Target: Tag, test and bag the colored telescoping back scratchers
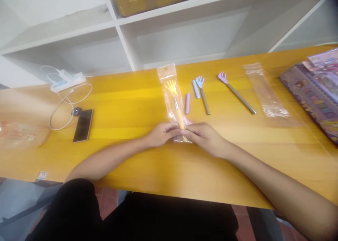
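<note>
A yellow hand-shaped back scratcher lies inside a clear plastic bag that I hold above the table's front half. My left hand pinches the bag's lower end from the left, my right hand from the right, thumbs meeting over the handle. Just beyond my right hand are a short purple tube, a short light blue tube and a blue back scratcher with a metal rod. Farther right rests a purple back scratcher, also metal-rodded.
A flat clear bag and a purple patterned pouch lie on the right. To the left are a phone, a white cable, a power strip and another plastic bag. White shelving stands behind the wooden table.
</note>
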Demonstrator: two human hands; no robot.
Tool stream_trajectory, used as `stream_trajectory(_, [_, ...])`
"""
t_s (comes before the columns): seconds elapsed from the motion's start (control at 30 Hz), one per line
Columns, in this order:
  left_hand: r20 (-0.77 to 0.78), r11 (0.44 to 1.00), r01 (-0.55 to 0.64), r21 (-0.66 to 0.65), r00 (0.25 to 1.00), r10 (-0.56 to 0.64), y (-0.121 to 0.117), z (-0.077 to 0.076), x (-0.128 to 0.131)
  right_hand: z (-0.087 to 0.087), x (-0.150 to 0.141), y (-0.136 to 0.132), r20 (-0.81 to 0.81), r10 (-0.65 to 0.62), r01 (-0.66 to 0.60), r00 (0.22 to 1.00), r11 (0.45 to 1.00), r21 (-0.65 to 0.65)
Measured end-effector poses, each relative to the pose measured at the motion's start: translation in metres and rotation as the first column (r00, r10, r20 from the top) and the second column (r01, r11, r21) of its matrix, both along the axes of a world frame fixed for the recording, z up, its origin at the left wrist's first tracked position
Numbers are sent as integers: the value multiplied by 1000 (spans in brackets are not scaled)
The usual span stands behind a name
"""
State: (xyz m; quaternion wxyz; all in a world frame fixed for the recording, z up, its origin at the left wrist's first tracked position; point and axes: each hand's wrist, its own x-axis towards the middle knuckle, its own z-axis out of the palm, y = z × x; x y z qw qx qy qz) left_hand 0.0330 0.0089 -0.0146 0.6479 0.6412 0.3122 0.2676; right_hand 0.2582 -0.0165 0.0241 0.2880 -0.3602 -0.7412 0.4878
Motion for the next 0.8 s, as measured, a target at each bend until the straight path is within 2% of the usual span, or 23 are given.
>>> stream_trajectory(0.1, [-17,1000,2,7,1000,-2,2,-2,-1,1,0,0,-11,4,-4,1000,1000,-4])
stream_trajectory(0.33, [24,996,67,-54,998,-66,4,-1,0,-2,-2,0,-127,50,-66,991,990,-126])
stream_trajectory(0.53, [57,992,83,-95,995,-78,2,1,-1,-3,-1,-2,-148,77,-95,986,989,-115])
stream_trajectory(0.63, [62,994,91,-55,994,-87,3,5,-4,-2,0,-2,-136,54,-62,989,996,-58])
stream_trajectory(0.7, [101,1000,23,-9,995,-22,7,8,-7,-1,0,-3,-108,80,-77,991,997,29])
stream_trajectory(0.8, [258,983,-184,-10,949,180,21,10,-12,0,-2,-6,-22,208,-202,978,966,162])
